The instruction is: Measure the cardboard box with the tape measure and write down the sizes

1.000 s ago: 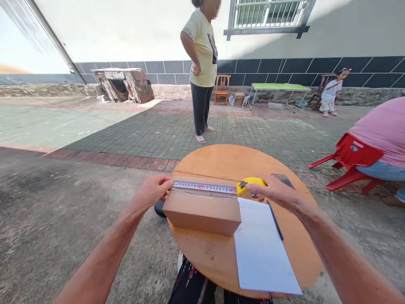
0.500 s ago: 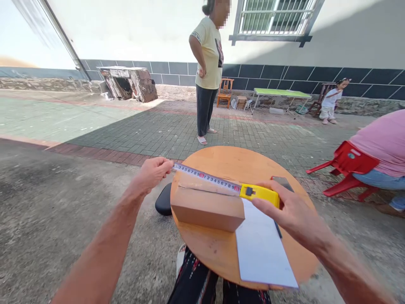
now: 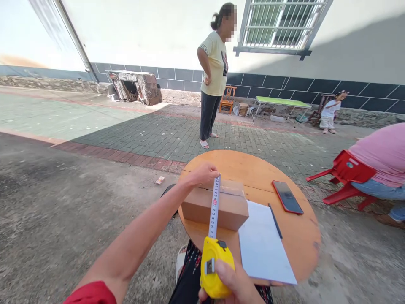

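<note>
A yellow tape measure (image 3: 217, 270) is gripped in my right hand (image 3: 236, 283) near the front of the round wooden table (image 3: 234, 160). Its white blade (image 3: 214, 213) runs away from me across the top of a brown cardboard box (image 3: 215, 211). At the far side of the box, my left hand (image 3: 207, 172) pinches the blade's end between closed fingers. To the right of the box lies a sheet of white paper (image 3: 262, 247) with a dark pen (image 3: 275, 221) along its edge.
A red-edged phone (image 3: 287, 197) lies on the table's right side. Beyond the table stands a person (image 3: 213, 71). At right, someone in pink sits on a red plastic chair (image 3: 354, 169). A child (image 3: 329, 112) stands near a green folding table (image 3: 281, 101).
The tape has turned from lying along the box's length to crossing its width. My right hand has come left and towards me with the case; my left hand has moved right.
</note>
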### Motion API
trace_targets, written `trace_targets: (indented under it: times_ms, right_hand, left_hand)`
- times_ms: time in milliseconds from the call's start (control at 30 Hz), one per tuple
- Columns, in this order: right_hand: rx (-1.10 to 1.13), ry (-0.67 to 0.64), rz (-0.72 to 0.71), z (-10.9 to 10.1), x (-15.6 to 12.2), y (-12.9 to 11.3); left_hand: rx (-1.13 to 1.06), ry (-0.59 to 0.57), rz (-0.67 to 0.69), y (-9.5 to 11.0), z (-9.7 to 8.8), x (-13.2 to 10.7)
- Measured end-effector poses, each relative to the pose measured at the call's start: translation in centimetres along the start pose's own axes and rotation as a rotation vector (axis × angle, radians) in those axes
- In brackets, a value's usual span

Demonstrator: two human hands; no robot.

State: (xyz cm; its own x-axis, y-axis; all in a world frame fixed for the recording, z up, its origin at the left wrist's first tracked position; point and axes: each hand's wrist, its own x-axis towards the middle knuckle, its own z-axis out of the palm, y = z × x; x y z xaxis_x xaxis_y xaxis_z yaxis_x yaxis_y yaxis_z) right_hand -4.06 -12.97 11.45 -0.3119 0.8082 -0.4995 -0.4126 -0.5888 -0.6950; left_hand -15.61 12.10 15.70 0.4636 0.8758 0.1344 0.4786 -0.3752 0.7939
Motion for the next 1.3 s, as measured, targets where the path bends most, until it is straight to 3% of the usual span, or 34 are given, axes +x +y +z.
trace_targets:
  times_ms: [267,433,733,867,1067,1300]
  right_hand:
    - [0.012,-0.061,0.069,0.8,-0.2,-2.0]
    - [-0.016,-0.158,0.058,0.6,-0.2,-2.2]
    - [-0.071,-0.202,0.011,0.4,0.1,-2.7]
    - [-0.058,-0.171,0.001,0.2,0.1,-2.3]
    - [-0.150,-0.133,-0.027,-1.9,-1.4,-1.2]
    - [-0.179,-0.054,-0.076,-4.5,-3.2,1.2]
  left_hand:
    - [-0.007,-0.048,0.011,-2.6,0.7,0.2]
    - [-0.030,-0.083,0.014,-3.0,0.6,0.3]
    - [-0.073,-0.053,0.034,-3.2,0.9,0.4]
    - [-0.111,-0.034,0.046,-2.1,0.3,0.4]
    - [-0.149,0.016,0.117,1.9,-0.8,-1.7]
    - [-0.179,-0.016,0.188,5.2,1.3,-4.6]
